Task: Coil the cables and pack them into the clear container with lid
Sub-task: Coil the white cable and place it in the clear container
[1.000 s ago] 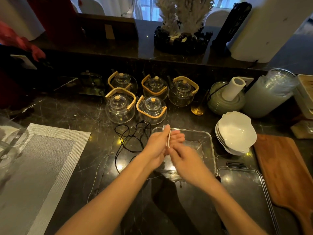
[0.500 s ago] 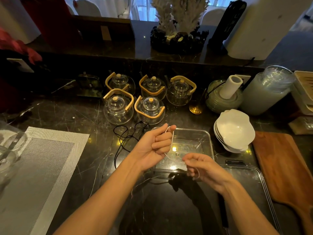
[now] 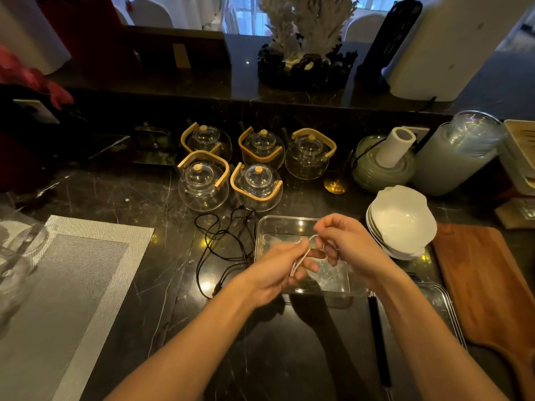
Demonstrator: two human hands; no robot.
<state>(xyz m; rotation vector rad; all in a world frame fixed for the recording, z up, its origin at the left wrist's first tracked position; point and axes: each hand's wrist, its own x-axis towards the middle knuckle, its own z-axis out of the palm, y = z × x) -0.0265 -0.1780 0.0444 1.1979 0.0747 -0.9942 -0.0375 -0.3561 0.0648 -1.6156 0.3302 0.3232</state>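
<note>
A thin white cable (image 3: 302, 256) runs in a few loops between my two hands, held above the clear container (image 3: 278, 227) on the dark marble counter. My left hand (image 3: 278, 270) pinches the bundled loops at their lower end. My right hand (image 3: 347, 244) grips the upper end of the cable, fingers curled around it. A black cable (image 3: 225, 244) lies loose and tangled on the counter just left of the container. The container's clear lid (image 3: 434, 308) rests flat to the right, partly under my right forearm.
Several glass teapots (image 3: 202, 183) with bamboo handles stand behind the cables. Stacked white bowls (image 3: 402, 221) sit right of the container, a wooden board (image 3: 486, 285) further right. A grey placemat (image 3: 66, 285) covers the left. A black utensil (image 3: 379, 342) lies beside the lid.
My right hand has risen from the container's near edge to meet the left hand over it, bringing another loop of white cable. My left hand dropped slightly.
</note>
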